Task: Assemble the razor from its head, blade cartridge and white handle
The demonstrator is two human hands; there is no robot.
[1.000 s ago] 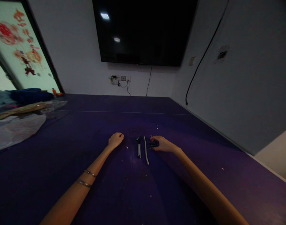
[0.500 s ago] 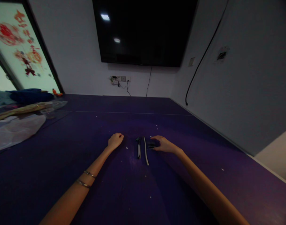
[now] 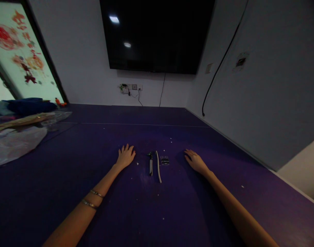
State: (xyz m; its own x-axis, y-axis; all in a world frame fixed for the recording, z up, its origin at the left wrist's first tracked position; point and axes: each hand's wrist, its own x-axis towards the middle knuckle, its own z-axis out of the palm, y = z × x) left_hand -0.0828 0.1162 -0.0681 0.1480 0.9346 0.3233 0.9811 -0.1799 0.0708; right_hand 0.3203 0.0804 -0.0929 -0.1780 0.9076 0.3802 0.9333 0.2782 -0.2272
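Observation:
My left hand (image 3: 125, 156) lies palm down on the purple surface (image 3: 136, 206), fingers spread and nothing held. To its right is a razor (image 3: 151, 165) with a grey and black handle, its head pointing away from me. Beside the razor lies a thin, pale, slightly curved stick (image 3: 158, 168) with a dark far end. Just right of that stick sits a small flat clear-and-black packet (image 3: 165, 160); its contents are too small to tell. My right hand (image 3: 196, 162) rests on the surface further right, fingers stretched out, apart from the packet.
Small white scraps (image 3: 242, 186) dot the surface. Clear plastic (image 3: 28, 144) and dark blue cloth (image 3: 31, 105) are heaped at the far left. Behind, a television (image 3: 157, 37) hangs on the wall above sockets (image 3: 134, 87). A black cable (image 3: 218, 70) hangs along the right wall.
My right hand has let go of the packet and moved right, flattening on the surface. My left hand has gone from a closed fist to spread fingers.

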